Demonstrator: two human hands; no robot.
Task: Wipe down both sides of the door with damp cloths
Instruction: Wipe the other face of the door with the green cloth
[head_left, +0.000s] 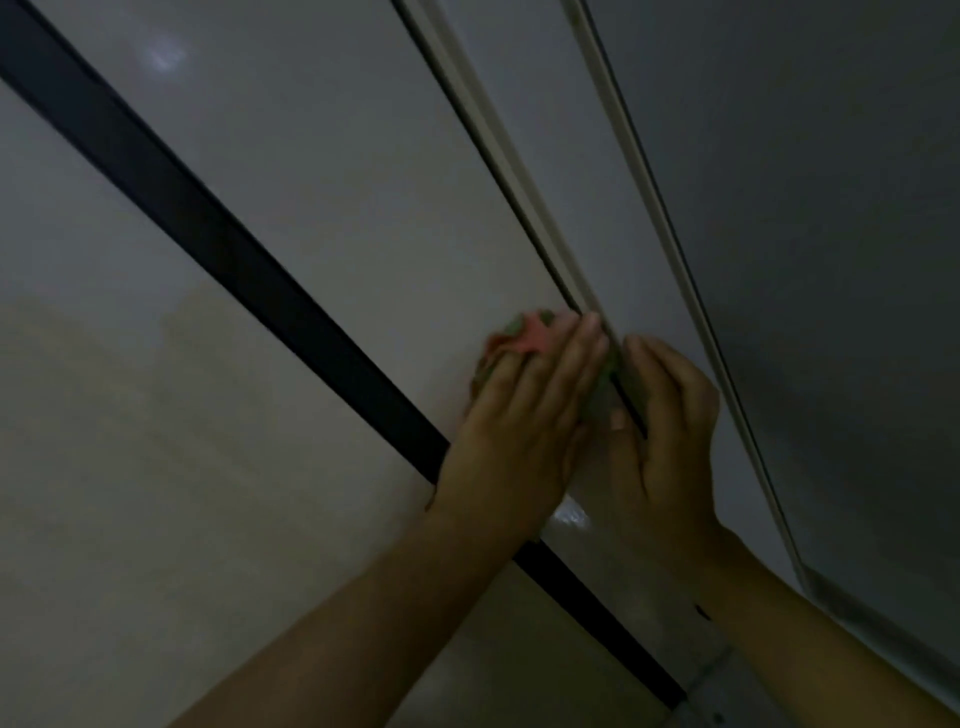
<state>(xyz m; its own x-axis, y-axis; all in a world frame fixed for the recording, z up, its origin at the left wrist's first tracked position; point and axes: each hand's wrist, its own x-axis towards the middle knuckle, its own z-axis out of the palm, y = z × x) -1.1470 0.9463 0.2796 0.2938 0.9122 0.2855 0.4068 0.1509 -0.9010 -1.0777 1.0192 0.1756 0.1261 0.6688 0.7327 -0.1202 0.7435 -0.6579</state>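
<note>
Dim light, camera tilted steeply upward.

Far left: pale wall (130, 467), then a dark strip (218, 249) running diagonally, perhaps a frame member. Right of it, the glossy door panel (337, 182), the surface under cleaning.

Centre: left hand (519, 415) pressed flat on the panel, fingers straight and close together, a reddish-green cloth (519, 338) trapped under the fingertips against the door. Not clenched around it, only pressing.

Just right, at the door edge (545, 218): right hand (670, 415), fingers bent over the edge, a darker green cloth (605, 389) seemingly held there between thumb and fingers. Hard to tell how firm this hold is; too dark and blurred.

Farther right: a second pale seam (675, 260) and a grey panel (831, 260).

Risks from here, as a judgement:
- Fingers of the right hand sitting in the gap at the edge; danger of pinching if the door swings.
- Left cloth held by pressure alone; possible to slip and fall on the wet, shiny surface.
- Streaks or missed spots, easy to overlook in such poor light.
- Arms raised high; pressure likely uneven.
</note>
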